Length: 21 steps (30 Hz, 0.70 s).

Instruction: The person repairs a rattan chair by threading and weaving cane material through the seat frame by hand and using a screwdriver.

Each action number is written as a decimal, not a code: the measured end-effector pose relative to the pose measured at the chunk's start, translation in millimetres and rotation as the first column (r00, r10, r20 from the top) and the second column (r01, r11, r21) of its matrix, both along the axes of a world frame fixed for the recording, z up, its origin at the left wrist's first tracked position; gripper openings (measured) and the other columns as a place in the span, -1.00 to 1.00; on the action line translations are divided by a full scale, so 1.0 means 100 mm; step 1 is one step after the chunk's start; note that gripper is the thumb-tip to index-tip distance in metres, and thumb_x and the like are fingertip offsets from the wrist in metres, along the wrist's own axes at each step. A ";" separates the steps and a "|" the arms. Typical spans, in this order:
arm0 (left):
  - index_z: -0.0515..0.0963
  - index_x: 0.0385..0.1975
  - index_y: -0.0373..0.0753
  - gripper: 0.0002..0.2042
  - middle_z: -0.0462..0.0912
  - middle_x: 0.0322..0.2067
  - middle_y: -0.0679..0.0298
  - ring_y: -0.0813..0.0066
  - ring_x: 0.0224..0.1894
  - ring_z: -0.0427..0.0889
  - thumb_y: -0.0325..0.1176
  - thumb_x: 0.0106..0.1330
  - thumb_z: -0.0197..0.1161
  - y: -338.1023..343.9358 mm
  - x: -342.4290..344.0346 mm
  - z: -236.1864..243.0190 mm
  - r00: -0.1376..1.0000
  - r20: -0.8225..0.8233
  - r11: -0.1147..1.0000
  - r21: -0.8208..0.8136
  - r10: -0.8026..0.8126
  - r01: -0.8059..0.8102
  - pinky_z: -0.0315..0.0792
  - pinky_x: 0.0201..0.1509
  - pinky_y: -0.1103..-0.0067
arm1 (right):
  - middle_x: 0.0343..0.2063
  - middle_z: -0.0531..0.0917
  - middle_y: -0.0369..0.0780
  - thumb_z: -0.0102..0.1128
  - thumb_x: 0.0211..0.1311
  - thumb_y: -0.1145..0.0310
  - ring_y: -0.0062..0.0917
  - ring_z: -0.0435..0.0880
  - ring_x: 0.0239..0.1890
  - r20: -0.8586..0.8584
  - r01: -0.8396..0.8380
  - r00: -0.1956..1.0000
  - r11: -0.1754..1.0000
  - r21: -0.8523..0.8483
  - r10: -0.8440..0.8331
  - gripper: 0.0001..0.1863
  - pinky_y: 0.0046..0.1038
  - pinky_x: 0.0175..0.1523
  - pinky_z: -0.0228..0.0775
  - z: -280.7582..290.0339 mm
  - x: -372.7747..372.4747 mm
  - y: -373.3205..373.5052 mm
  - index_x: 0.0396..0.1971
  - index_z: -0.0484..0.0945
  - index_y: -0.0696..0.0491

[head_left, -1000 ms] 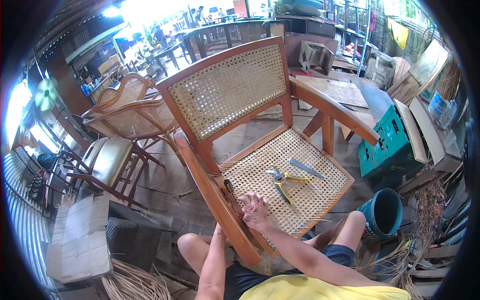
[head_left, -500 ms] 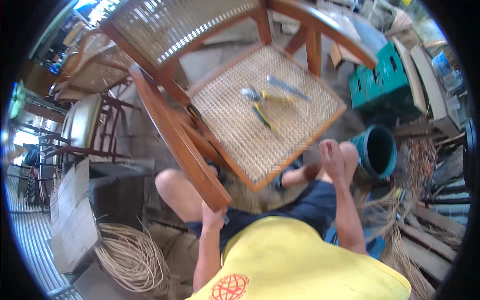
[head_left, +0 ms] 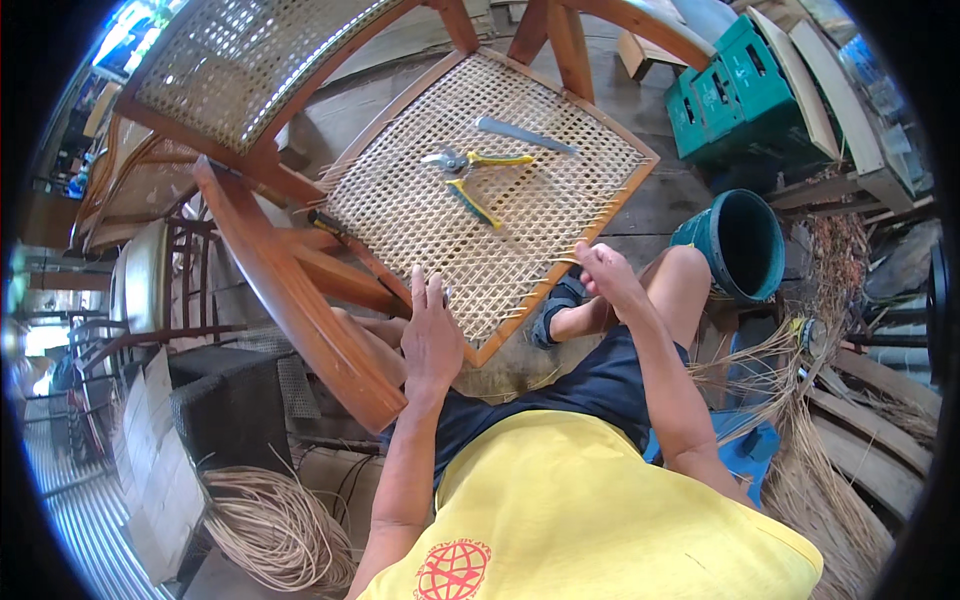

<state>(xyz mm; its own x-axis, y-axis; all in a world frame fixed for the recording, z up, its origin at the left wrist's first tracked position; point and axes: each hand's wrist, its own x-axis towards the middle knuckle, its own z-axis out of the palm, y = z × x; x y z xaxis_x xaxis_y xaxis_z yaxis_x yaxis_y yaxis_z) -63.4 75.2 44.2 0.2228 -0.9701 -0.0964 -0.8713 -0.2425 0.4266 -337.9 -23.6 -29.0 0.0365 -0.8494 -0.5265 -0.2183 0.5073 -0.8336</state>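
Left hand [head_left: 431,335] flat on cane seat [head_left: 430,215], fingers together; right hand [head_left: 603,272] pinching a strand [head_left: 566,261] at seat edge; pliers [head_left: 468,175] mid-seat

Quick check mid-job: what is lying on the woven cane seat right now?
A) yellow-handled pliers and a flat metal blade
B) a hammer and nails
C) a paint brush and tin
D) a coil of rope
A: the yellow-handled pliers and a flat metal blade lie on the woven cane seat, beyond both hands.
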 end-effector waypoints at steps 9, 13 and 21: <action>0.20 0.36 -0.49 -0.48 0.18 0.45 -0.14 -0.12 0.07 0.65 -0.44 0.41 -0.02 -0.12 0.17 -0.45 0.986 0.147 0.997 -0.015 -0.073 0.076 0.64 -0.09 0.22 | -0.57 0.61 -0.03 0.41 0.19 0.19 -0.24 0.63 -0.50 -0.448 -0.433 0.857 0.827 -0.359 0.254 -0.68 -0.29 -0.34 0.43 0.18 -0.04 -0.24 -0.51 0.59 0.14; 0.23 0.35 -0.40 -0.52 0.18 0.45 -0.10 -0.12 0.11 0.61 -0.42 0.46 -0.03 -0.09 0.21 -0.51 0.995 0.086 0.998 -0.039 -0.045 0.049 0.61 0.00 0.19 | -0.57 0.63 -0.09 0.40 0.19 0.19 -0.28 0.58 -0.52 -0.448 -0.556 0.803 0.763 -0.329 0.392 -0.71 -0.34 -0.33 0.43 0.05 -0.56 -0.46 -0.48 0.61 0.13; 0.38 0.24 -0.36 -0.64 0.36 0.35 -0.08 -0.08 0.36 0.38 -0.29 0.62 -0.15 0.39 0.16 -0.30 0.978 -0.204 0.957 -0.291 -0.042 -0.019 0.33 0.38 0.27 | -0.06 0.66 -0.06 0.35 0.21 0.04 -0.06 0.60 0.07 -0.974 -0.450 0.161 0.867 -0.215 -0.158 -0.51 -0.13 0.20 0.41 1.25 -1.26 -0.77 0.02 0.61 0.06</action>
